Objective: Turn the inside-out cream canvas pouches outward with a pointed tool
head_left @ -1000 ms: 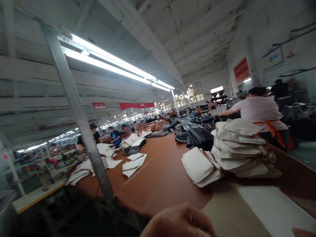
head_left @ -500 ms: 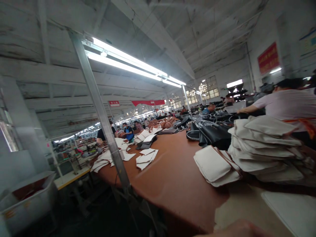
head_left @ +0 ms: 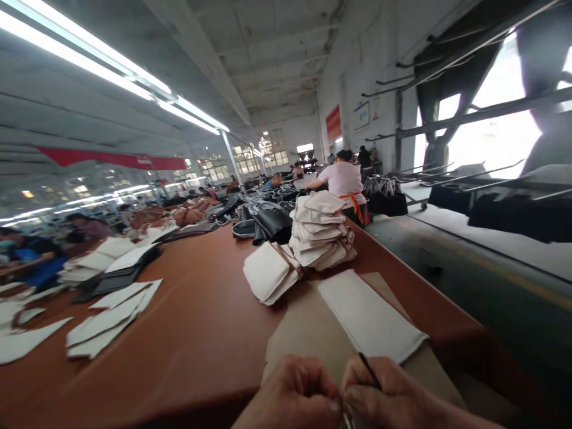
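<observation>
My left hand [head_left: 297,393] and my right hand [head_left: 384,390] are close together at the bottom of the view, over the table's near edge. Both have their fingers pinched. Between the fingertips is something small that I cannot make out. A thin dark stick-like tool [head_left: 370,369] rises from my right hand. Just beyond my hands a single off-white panel [head_left: 369,313] lies on a sheet of brown paper [head_left: 304,330]. Behind the paper sit a small pile of off-white pieces [head_left: 267,271] and a tall, uneven stack of them [head_left: 319,232].
The brown-covered table [head_left: 201,298] carries white pieces [head_left: 114,316] at the left and black bags [head_left: 272,223] farther back. A person in a pale top [head_left: 342,182] stands at the table's far right side. Metal racks [head_left: 469,113] stand at the right.
The view has swung to the right, bringing the racks and windows in. Both my hands now show together at the bottom, where earlier only part of one hand was visible.
</observation>
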Motion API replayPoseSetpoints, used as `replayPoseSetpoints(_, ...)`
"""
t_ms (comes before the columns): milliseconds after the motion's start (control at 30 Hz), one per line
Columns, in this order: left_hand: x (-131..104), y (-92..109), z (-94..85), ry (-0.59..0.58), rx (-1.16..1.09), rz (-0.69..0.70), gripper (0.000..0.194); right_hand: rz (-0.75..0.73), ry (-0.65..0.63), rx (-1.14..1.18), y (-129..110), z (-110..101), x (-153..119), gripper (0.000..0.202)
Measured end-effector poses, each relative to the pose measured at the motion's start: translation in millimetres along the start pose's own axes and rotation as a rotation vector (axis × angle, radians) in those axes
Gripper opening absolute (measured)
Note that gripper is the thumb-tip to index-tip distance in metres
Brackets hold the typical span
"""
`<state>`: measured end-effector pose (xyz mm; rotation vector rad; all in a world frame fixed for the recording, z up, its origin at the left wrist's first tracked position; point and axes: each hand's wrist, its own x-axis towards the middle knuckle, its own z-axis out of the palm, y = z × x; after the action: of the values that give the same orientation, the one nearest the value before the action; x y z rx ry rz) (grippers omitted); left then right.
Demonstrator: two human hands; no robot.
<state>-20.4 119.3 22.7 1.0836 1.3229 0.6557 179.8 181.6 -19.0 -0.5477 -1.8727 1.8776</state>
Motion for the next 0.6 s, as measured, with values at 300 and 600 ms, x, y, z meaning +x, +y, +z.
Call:
replayPoseSetpoints(300, 2.0, 21.3, 10.7, 0.056, 0.201, -0.039, 0.011, 0.138, 0.018, 0.001, -13.7, -7.8, 0.2, 0.03)
replayPoseSetpoints(600, 15.7, 23.2, 18.5, 0.057, 0.249, -0.027, 0.022, 0.121, 0.197, -0.162, -5.2, -9.0, 6.9, 0.02)
